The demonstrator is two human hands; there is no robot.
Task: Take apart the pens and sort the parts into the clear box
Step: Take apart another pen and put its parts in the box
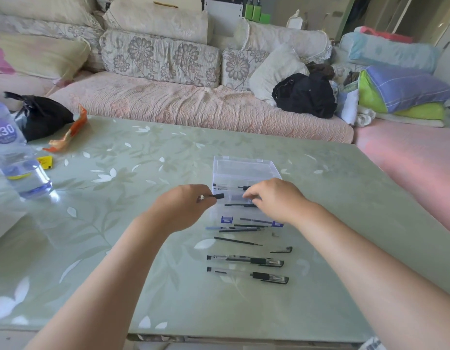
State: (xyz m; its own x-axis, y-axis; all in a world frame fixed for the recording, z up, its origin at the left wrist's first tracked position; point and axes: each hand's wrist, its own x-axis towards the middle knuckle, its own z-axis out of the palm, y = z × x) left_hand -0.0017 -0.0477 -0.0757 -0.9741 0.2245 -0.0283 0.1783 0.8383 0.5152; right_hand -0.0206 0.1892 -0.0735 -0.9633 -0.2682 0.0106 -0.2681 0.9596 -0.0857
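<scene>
left grip [186, 207] pinched a short black pen piece [219, 196], right grip [274, 200] at three o'clock unclear; my thin pinch could miss the clear box [244, 170].

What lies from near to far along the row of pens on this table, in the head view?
Nearest whole pen → second whole pen → loose pen cap → single black refill → clear box → sofa. Left out, overlapping the box: left hand pinching a small black pen part, and right hand.
</scene>
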